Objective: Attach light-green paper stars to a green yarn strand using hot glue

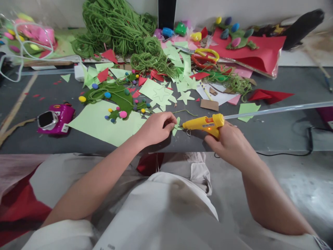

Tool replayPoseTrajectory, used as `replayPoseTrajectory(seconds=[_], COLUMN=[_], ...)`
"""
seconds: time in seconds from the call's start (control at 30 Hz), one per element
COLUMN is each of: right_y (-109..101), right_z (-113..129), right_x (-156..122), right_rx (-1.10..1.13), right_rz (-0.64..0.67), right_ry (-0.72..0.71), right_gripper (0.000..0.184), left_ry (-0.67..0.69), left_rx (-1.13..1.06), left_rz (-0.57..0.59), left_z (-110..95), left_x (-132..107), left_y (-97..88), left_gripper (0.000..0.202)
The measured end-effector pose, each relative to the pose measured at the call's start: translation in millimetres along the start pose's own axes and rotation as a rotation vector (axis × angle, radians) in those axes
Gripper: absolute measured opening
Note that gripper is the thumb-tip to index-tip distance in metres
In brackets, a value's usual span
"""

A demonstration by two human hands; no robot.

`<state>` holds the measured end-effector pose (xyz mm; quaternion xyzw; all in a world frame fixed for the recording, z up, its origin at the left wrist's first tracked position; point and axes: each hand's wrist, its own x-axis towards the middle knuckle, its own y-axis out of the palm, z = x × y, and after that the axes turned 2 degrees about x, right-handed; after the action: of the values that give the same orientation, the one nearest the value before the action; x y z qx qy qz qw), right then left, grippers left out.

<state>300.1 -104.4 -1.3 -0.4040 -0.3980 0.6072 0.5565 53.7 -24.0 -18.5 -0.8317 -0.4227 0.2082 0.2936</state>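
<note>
My left hand (pixel 158 129) pinches a small light-green paper star (pixel 177 127) above the grey table. In my right hand (pixel 235 142) is a yellow hot glue gun (pixel 204 123), its fingers wrapped round the handle. A long clear glue stick (pixel 281 110) runs out of the gun's back to the right, and a small orange light glows on its side. The nozzle points left and is at the star's edge; whether it touches I cannot tell. Just behind the hands lie more cut paper stars (pixel 185 97).
A green felt piece with coloured balls (pixel 122 99) lies on a light-green sheet (pixel 101 121). Behind are green yarn (pixel 114 27), yellow-handled scissors (pixel 206 53) and red sheets (pixel 260 52). A purple device (pixel 62 118) sits at left; a black cable (pixel 288 155) hangs at right.
</note>
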Motion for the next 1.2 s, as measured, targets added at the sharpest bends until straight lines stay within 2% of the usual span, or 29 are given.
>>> replayPoseTrajectory(seconds=[0.5, 0.67, 0.9, 1.03, 1.1, 1.2], right_y=[-5.0, -7.2, -7.3, -19.0, -28.3, -36.2], right_z=[-5.8, -6.1, -5.9, -10.6, -17.1, -39.5], right_x=[-8.7, -11.1, -13.8, -17.6, -23.0, -37.3], right_rx=[-0.094, -0.119, -0.146, -0.08, 0.024, 0.122], right_rz=[0.018, 0.016, 0.034, -0.013, -0.052, -0.166], right_ry=[0.002, 0.008, 0.024, 0.034, 0.093, 0.324], right_gripper=[0.03, 0.029, 0.029, 0.034, 0.037, 0.039], left_ry=[0.015, 0.052, 0.119, 0.182, 0.215, 0.244], left_rx=[-0.018, -0.069, -0.023, 0.044, 0.084, 0.145], left_rz=[-0.011, -0.012, 0.015, 0.038, 0.047, 0.052], left_z=[-1.2, 0.2, 0.8, 1.8, 2.1, 1.9], left_x=[-0.7, -0.9, -3.7, -7.0, -8.4, -10.2], left_y=[0.2, -0.1, -2.4, -4.6, -5.1, -4.4], left_gripper=[0.009, 0.012, 0.019, 0.025, 0.026, 0.028])
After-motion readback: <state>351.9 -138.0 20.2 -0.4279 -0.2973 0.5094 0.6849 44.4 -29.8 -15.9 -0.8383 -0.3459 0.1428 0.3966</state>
